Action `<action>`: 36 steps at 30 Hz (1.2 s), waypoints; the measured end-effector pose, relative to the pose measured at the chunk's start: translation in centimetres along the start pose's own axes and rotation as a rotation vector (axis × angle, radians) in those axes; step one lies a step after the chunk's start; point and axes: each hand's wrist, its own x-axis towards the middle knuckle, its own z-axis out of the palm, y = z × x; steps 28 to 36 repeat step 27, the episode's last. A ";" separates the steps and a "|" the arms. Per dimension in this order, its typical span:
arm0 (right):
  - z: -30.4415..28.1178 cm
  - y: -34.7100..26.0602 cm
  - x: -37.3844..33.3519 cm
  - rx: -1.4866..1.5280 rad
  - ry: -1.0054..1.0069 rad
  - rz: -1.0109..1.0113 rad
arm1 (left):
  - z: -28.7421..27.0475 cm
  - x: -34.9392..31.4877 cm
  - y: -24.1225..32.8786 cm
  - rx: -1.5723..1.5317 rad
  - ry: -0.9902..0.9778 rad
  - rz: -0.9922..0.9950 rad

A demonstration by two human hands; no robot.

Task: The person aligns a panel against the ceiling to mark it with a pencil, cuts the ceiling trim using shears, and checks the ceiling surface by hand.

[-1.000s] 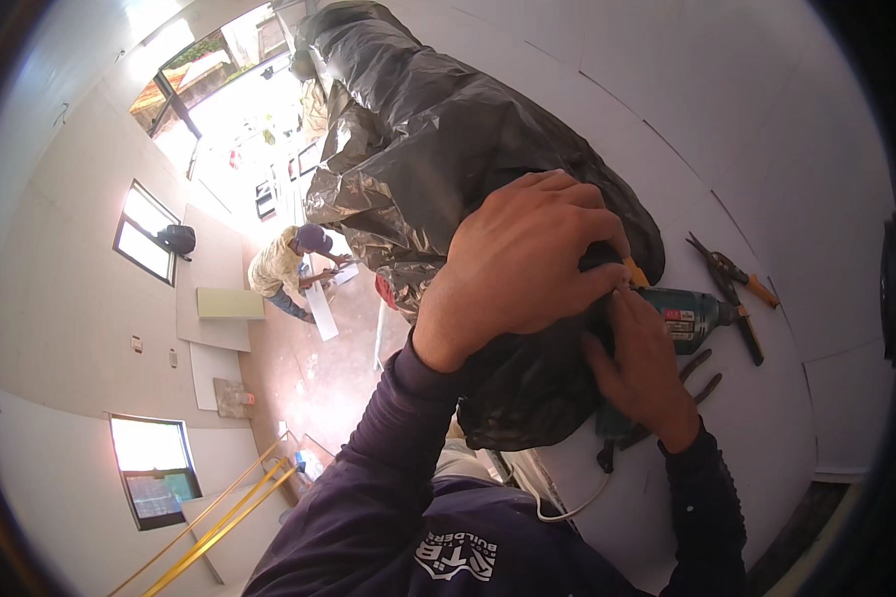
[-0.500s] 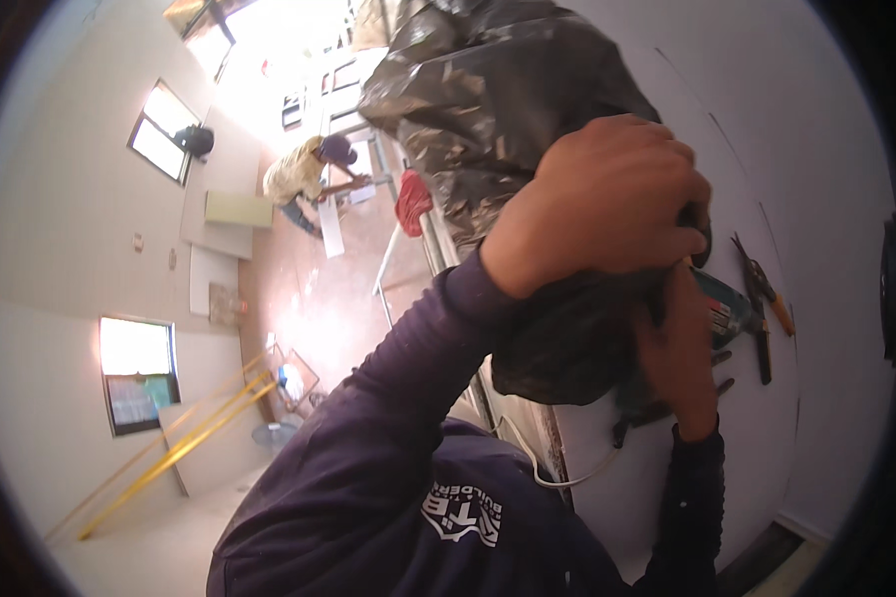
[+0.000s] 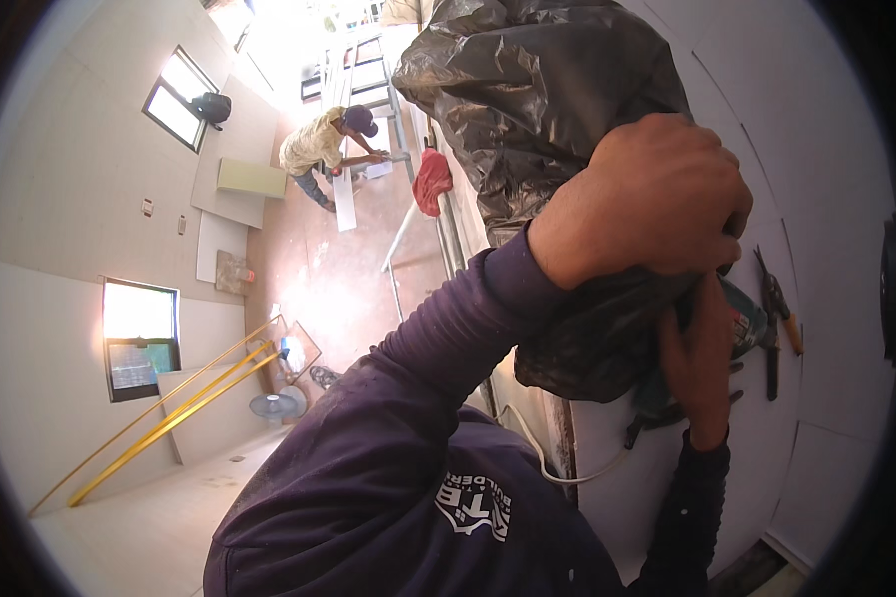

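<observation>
A large black plastic bag (image 3: 558,90) bulges across a white surface, its lower part (image 3: 592,348) hanging gathered below my wrists. My left hand (image 3: 657,204) is closed in a fist round the gathered plastic. Just under it, my right hand (image 3: 702,363) points up against the bunched bag, its fingertips meeting the left hand and partly hidden. Beside the right hand lies a green power tool (image 3: 747,316), partly covered by bag and hand. Further right are snips with dark and orange handles (image 3: 775,298).
A white cord (image 3: 543,463) runs by the surface's edge. Below at left, a person (image 3: 319,149) bends over white strips near a ladder (image 3: 368,75). A red cloth (image 3: 431,182) hangs by the rail. Yellow poles (image 3: 174,433) lean near a fan (image 3: 274,403).
My view has shifted, so the bag and both hands sit further right in it. Both hands stay at the gathered plastic. The right hand is less blurred.
</observation>
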 end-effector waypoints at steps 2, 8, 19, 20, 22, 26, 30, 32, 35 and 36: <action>0.1 -0.1 0.2 0.011 -0.001 -0.018 | -0.2 -0.1 0.0 0.012 -0.001 -0.005; -0.3 -0.6 0.4 0.052 -0.052 0.033 | -0.2 -0.2 0.0 0.015 0.010 -0.008; 0.2 -0.1 0.1 -0.002 -0.021 0.022 | -0.3 -0.2 0.0 0.012 0.006 -0.010; 0.1 -0.1 0.1 -0.022 -0.014 0.015 | -0.4 -0.2 0.0 0.008 -0.005 -0.014; 0.1 -0.3 0.1 -0.006 -0.019 0.018 | -0.5 -0.2 0.0 0.007 -0.017 -0.019; 0.1 -0.5 0.3 0.015 -0.031 0.023 | -0.6 -0.3 0.0 0.010 -0.024 -0.013; 0.1 -0.5 0.2 0.017 -0.033 0.024 | -0.6 -0.3 0.0 0.007 -0.021 -0.011; 0.1 -0.5 0.2 0.017 -0.033 0.024 | -0.6 -0.3 0.0 0.007 -0.021 -0.011; 0.1 -0.5 0.2 0.017 -0.033 0.024 | -0.6 -0.3 0.0 0.007 -0.021 -0.011; 0.1 -0.5 0.2 0.017 -0.033 0.024 | -0.6 -0.3 0.0 0.007 -0.021 -0.011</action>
